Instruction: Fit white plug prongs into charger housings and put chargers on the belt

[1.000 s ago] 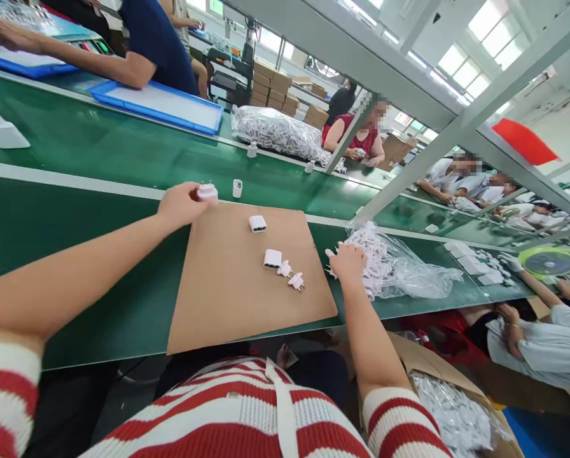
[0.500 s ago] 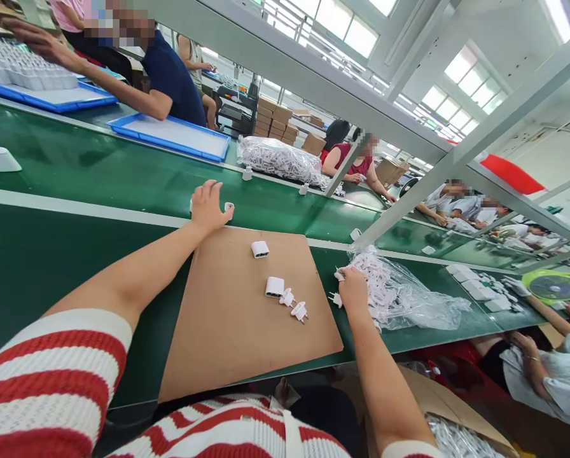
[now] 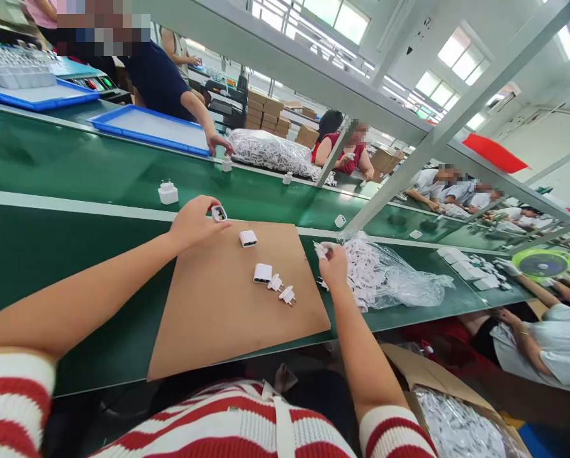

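Note:
My left hand (image 3: 196, 222) holds a white charger housing (image 3: 219, 214) between thumb and fingers, its open end showing, above the cardboard sheet's back left corner. My right hand (image 3: 333, 262) pinches a small white plug piece (image 3: 321, 250) just past the sheet's right edge. On the brown cardboard sheet (image 3: 232, 318) lie two white housings, one farther back (image 3: 248, 238) and one nearer (image 3: 263, 273). Two white plug pieces with pins (image 3: 275, 282) (image 3: 287, 295) rest beside the nearer housing. An open clear bag of white plug pieces (image 3: 364, 270) lies right of my right hand.
A green belt runs behind a pale rail, carrying a white charger (image 3: 168, 192) and other white pieces. Blue trays (image 3: 151, 130) and a filled bag (image 3: 270, 152) stand beyond it. A metal post (image 3: 390, 184) slants behind the open bag. A person's hand (image 3: 219, 143) reaches toward the belt.
My left hand has come back from the belt with the housing. My right hand has lifted a plug piece away from beside the bag. Across the belt, a person's arm has swung right.

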`<state>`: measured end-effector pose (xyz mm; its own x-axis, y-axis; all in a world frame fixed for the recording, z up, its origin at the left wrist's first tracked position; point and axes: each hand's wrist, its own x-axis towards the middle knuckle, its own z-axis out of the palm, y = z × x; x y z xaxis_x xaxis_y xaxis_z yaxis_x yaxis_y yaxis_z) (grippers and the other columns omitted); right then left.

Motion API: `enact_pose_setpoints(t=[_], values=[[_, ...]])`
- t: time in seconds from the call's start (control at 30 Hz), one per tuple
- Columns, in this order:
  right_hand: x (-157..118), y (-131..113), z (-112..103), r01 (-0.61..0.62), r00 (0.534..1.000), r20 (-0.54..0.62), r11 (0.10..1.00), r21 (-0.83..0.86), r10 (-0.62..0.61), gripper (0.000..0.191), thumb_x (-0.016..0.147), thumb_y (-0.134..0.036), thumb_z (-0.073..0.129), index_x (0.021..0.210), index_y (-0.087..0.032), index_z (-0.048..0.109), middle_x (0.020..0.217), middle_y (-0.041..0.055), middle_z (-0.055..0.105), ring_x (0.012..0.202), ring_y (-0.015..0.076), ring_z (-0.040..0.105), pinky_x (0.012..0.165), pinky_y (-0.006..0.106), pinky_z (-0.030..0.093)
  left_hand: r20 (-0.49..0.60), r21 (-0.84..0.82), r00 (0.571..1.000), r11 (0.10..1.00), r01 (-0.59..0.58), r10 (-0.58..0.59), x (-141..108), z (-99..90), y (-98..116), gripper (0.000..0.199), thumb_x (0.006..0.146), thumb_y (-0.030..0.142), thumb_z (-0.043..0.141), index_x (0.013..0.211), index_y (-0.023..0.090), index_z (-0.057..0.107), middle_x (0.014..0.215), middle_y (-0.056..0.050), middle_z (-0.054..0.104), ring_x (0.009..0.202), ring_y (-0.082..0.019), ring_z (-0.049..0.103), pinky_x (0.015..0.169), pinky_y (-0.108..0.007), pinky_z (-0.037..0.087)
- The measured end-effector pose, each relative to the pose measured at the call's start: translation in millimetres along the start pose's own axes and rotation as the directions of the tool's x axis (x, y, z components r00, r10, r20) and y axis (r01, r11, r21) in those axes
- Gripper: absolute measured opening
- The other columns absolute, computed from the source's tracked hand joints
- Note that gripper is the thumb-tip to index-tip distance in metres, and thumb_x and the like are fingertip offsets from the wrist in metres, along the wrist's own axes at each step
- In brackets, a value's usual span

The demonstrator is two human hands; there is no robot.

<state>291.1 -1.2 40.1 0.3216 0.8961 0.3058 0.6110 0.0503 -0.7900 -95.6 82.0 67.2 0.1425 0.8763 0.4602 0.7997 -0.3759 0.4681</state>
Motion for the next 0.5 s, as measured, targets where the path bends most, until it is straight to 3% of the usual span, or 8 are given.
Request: enact_pose_setpoints(t=[0.07,0.1,0.17,0.23,0.33,0.4,0.43,0.5], values=[[-12,-25,13,-0.197,0.975,0.185,0.877,0.438,0.126,0.028,0.084,-0.027,0.063,0.11,-0.018,0.066,0.108,0.0085,0.073,0.096,0.0206,0.069,0.088,0.035,0.056,0.073,-0.032,0.997,0.999,0.01,-0.008,-35,-3.9,23,0.055,0.076,0.063,0.077,0.11,0.023,0.061,0.116,-0.009,0.067,0.107,-0.032,0.062,0.088,-0.039,0.048],[-18,-37,20,-0.321,0.922,0.369,0.763,0.561,0.117,0.029,0.082,-0.026,0.063,0.11,-0.019,0.067,0.105,0.0069,0.075,0.092,0.0196,0.071,0.086,0.035,0.058,0.106,-0.038,0.994,0.999,0.014,-0.01,-52,-3.8,33,0.056,0.075,0.065,0.077,0.108,0.024,0.061,0.115,-0.008,0.067,0.106,-0.033,0.063,0.087,-0.04,0.048],[-29,-60,33,-0.524,0.799,0.598,0.558,0.644,0.061,0.025,0.079,-0.021,0.065,0.104,-0.019,0.069,0.097,0.0051,0.077,0.086,0.0169,0.072,0.084,0.031,0.06,0.147,-0.027,0.989,1.0,0.013,-0.009,-80,-0.3,48,0.056,0.075,0.068,0.075,0.105,0.024,0.061,0.111,-0.008,0.068,0.105,-0.034,0.063,0.092,-0.042,0.046],[-38,-77,44,-0.629,0.72,0.694,0.437,0.643,0.014,0.023,0.077,-0.015,0.066,0.1,-0.018,0.07,0.095,0.0047,0.077,0.088,0.0152,0.073,0.087,0.027,0.061,0.18,0.001,0.983,0.999,0.036,-0.036,-100,4.9,55,0.056,0.075,0.069,0.073,0.102,0.022,0.061,0.108,-0.01,0.069,0.105,-0.035,0.064,0.097,-0.046,0.043],[-46,-90,55,-0.672,0.688,0.726,0.376,0.638,-0.003,0.024,0.077,-0.01,0.068,0.1,-0.018,0.071,0.102,0.005,0.078,0.099,0.0148,0.074,0.096,0.025,0.06,0.278,-0.057,0.955,0.99,0.127,-0.107,-113,10.0,51,0.077,0.065,0.073,0.079,0.117,0.019,0.062,0.119,-0.013,0.066,0.112,-0.037,0.062,0.1,-0.046,0.046],[-48,-92,61,-0.676,0.68,0.733,0.367,0.639,-0.022,0.026,0.078,-0.012,0.07,0.103,-0.018,0.071,0.107,0.0049,0.078,0.103,0.0156,0.074,0.098,0.026,0.06,0.351,-0.186,0.933,0.971,0.153,-0.08,-115,10.8,42,0.098,0.059,0.073,0.083,0.136,0.018,0.056,0.133,-0.015,0.062,0.12,-0.036,0.059,0.103,-0.044,0.047],[-49,-92,64,-0.676,0.676,0.736,0.368,0.638,-0.034,0.025,0.078,-0.015,0.071,0.103,-0.018,0.071,0.109,0.0048,0.078,0.104,0.0164,0.074,0.097,0.027,0.06,0.377,-0.249,0.925,0.957,0.148,-0.045,-116,11.1,37,0.101,0.061,0.073,0.082,0.142,0.018,0.053,0.136,-0.014,0.061,0.123,-0.035,0.058,0.105,-0.043,0.047],[-52,-91,71,-0.668,0.673,0.739,0.398,0.629,-0.038,0.024,0.078,-0.022,0.072,0.103,-0.02,0.071,0.112,0.0045,0.077,0.102,0.0181,0.075,0.092,0.03,0.062,0.404,-0.331,0.914,0.936,0.123,0.023,-116,12.9,30,0.088,0.069,0.071,0.077,0.139,0.02,0.058,0.128,-0.011,0.066,0.121,-0.033,0.058,0.104,-0.042,0.047]])
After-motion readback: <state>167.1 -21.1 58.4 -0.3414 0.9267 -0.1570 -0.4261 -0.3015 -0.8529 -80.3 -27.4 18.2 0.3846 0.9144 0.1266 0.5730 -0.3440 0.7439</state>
